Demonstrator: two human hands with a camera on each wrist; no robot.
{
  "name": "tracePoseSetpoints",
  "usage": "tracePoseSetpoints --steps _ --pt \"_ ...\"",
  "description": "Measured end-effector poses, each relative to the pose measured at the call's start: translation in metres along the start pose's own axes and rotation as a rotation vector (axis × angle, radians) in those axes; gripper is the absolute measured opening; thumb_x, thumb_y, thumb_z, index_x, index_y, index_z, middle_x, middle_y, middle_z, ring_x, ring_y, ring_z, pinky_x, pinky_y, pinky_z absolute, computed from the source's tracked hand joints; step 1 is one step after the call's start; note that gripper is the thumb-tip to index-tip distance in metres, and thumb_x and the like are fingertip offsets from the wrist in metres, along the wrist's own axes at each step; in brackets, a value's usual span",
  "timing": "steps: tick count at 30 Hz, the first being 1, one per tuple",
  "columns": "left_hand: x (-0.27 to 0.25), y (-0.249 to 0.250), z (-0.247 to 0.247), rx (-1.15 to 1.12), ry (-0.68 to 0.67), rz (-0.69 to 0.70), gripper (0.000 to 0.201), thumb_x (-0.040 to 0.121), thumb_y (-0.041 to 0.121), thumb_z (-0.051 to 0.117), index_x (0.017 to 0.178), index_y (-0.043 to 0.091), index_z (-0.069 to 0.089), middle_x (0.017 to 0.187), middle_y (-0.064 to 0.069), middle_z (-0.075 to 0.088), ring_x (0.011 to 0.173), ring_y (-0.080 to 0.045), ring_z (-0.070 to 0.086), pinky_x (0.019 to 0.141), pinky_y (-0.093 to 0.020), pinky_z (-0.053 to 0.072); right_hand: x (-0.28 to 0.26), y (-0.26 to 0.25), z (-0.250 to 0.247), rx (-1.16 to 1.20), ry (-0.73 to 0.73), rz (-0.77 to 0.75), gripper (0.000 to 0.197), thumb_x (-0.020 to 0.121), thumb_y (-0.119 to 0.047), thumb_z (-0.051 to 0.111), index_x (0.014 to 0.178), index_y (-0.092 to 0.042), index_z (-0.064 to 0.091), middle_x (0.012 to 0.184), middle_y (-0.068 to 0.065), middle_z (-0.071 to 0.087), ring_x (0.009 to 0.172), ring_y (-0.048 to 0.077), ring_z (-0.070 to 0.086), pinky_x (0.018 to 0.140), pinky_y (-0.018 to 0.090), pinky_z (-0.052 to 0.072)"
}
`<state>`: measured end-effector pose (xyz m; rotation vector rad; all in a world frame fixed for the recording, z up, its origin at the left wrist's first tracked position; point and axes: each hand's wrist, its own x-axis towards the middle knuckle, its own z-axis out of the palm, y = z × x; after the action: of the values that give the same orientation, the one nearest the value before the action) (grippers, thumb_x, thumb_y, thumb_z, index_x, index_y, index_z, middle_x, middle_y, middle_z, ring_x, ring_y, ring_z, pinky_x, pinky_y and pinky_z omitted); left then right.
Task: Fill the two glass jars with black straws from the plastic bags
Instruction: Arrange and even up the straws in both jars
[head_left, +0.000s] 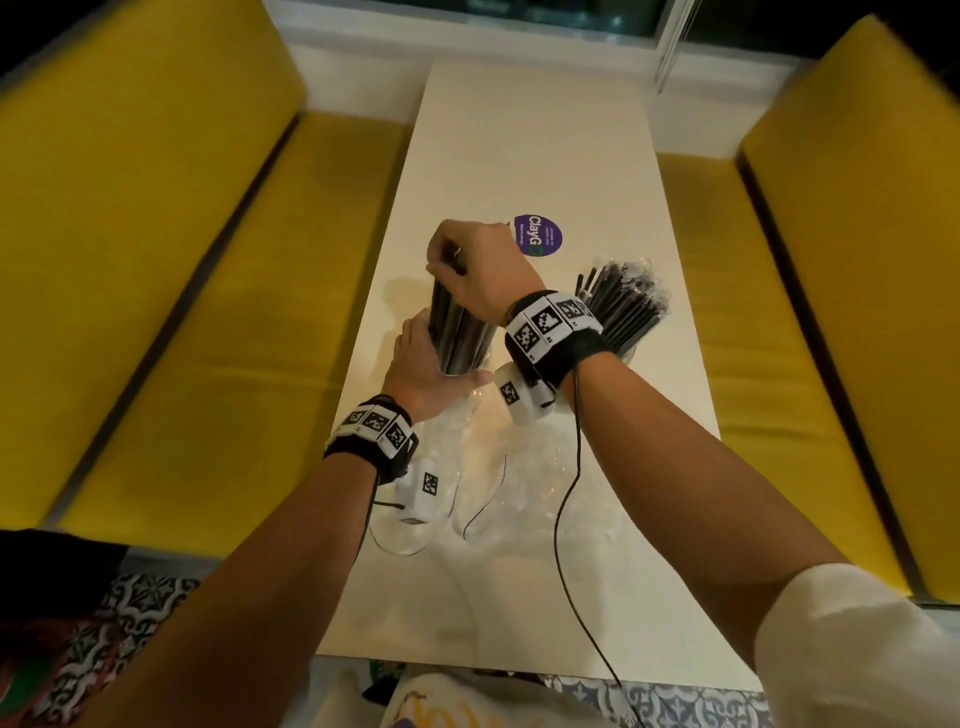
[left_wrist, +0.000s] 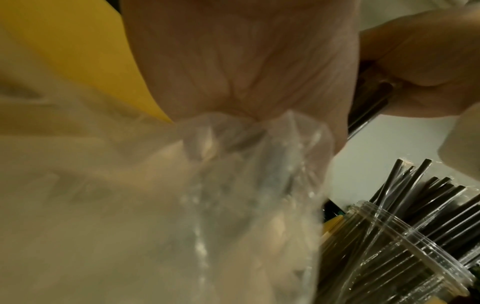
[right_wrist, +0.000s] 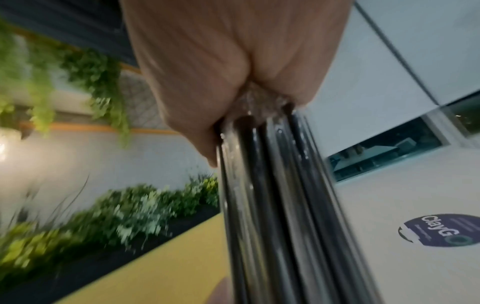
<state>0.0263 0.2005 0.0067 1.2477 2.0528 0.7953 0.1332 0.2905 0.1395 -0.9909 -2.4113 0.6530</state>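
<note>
A bundle of black straws (head_left: 457, 327) stands upright at the table's middle left, still partly wrapped in a clear plastic bag (left_wrist: 233, 185). My right hand (head_left: 467, 260) grips the bundle's top end; the right wrist view shows the straws (right_wrist: 272, 195) running down from the curled fingers. My left hand (head_left: 421, 364) wraps round the lower part, over the bag. To the right stands a glass jar (left_wrist: 405, 253) packed with black straws (head_left: 623, 301) that fan out. A second jar is hidden under my hands; I cannot make it out.
Crumpled empty clear bags (head_left: 519, 467) lie on the white table (head_left: 545, 145) just before my wrists. A round purple sticker (head_left: 537, 235) sits behind the bundle. Yellow benches (head_left: 208, 338) flank the table on both sides.
</note>
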Motion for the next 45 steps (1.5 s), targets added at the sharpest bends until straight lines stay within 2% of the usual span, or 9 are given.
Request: tracePoseSetpoints --steps 5,11,18,23,27,32,35,42,45 --pt "-0.009 0.006 -0.003 -0.026 -0.011 0.024 0.123 0.064 0.055 0.097 0.161 0.018 0.031 0.159 -0.005 0.04 0.147 -0.026 0.042 0.119 -0.049 0.045 -0.007 0.006 -0.004 -0.146 0.033 0.144 0.024 0.103 -0.034 0.052 0.104 -0.019 0.07 0.095 0.0 0.075 0.096 0.028 0.069 0.099 0.053 0.05" --pt "-0.01 0.005 -0.003 -0.061 -0.016 0.031 0.127 0.062 0.06 0.096 0.161 0.02 0.028 0.16 -0.001 0.037 0.147 -0.023 0.039 0.121 -0.049 0.044 -0.028 0.008 -0.014 -0.096 -0.012 0.128 0.069 0.09 -0.076 0.053 0.149 -0.042 0.046 0.153 0.005 0.048 0.142 0.035 0.045 0.11 0.061 0.039" --pt "-0.014 0.001 -0.001 -0.169 0.007 0.035 0.118 0.054 0.066 0.096 0.151 0.033 0.036 0.143 0.011 0.054 0.136 -0.018 0.055 0.112 -0.051 0.053 -0.046 0.023 0.009 0.122 0.061 0.053 0.049 0.097 -0.009 0.063 0.143 -0.018 0.049 0.144 0.011 0.051 0.127 0.033 0.053 0.111 0.053 0.046" --pt "-0.011 -0.001 0.002 -0.176 0.017 0.035 0.123 0.05 0.072 0.094 0.152 0.034 0.035 0.145 0.009 0.057 0.135 -0.018 0.057 0.11 -0.05 0.054 -0.046 0.02 0.003 -0.119 -0.108 0.133 0.102 0.081 -0.029 0.075 0.163 -0.026 0.016 0.161 0.013 0.028 0.131 0.047 0.043 0.102 0.065 0.046" --pt "-0.01 -0.003 0.003 -0.163 0.026 0.004 0.132 0.048 0.074 0.094 0.156 0.029 0.033 0.15 0.005 0.054 0.139 -0.02 0.054 0.113 -0.05 0.052 -0.031 0.006 -0.003 -0.197 0.054 0.027 0.075 0.09 -0.064 0.06 0.158 -0.043 0.035 0.16 0.004 0.036 0.138 0.042 0.04 0.104 0.058 0.041" --pt "-0.006 0.001 0.003 -0.138 0.005 -0.009 0.122 0.046 0.07 0.095 0.148 0.036 0.037 0.146 0.008 0.056 0.135 -0.019 0.057 0.111 -0.05 0.054 -0.018 0.006 0.013 -0.103 0.008 -0.091 0.022 0.1 -0.022 0.058 0.118 -0.015 0.068 0.115 0.008 0.067 0.102 0.032 0.064 0.09 0.052 0.056" --pt "-0.007 0.0 0.001 -0.13 0.017 0.014 0.116 0.048 0.068 0.095 0.146 0.035 0.04 0.144 0.009 0.057 0.133 -0.019 0.058 0.109 -0.05 0.055 -0.02 0.007 0.005 0.057 0.144 -0.036 0.036 0.099 -0.009 0.055 0.133 -0.018 0.057 0.109 0.005 0.069 0.093 0.024 0.065 0.087 0.039 0.057" --pt "-0.01 0.0 0.004 -0.128 0.028 0.053 0.108 0.066 0.051 0.099 0.151 0.029 0.037 0.153 0.002 0.049 0.143 -0.022 0.048 0.114 -0.048 0.049 -0.03 0.014 0.017 -0.027 0.22 -0.006 0.027 0.09 -0.007 0.061 0.116 -0.013 0.067 0.13 0.006 0.064 0.106 0.029 0.067 0.094 0.051 0.056" --pt "-0.008 -0.001 0.003 -0.134 0.032 0.015 0.116 0.057 0.061 0.098 0.151 0.032 0.037 0.151 0.005 0.052 0.141 -0.021 0.051 0.114 -0.051 0.051 -0.028 0.01 0.014 -0.141 0.153 0.0 0.061 0.085 -0.015 0.063 0.144 -0.026 0.051 0.163 0.004 0.037 0.136 0.029 0.053 0.11 0.056 0.038"
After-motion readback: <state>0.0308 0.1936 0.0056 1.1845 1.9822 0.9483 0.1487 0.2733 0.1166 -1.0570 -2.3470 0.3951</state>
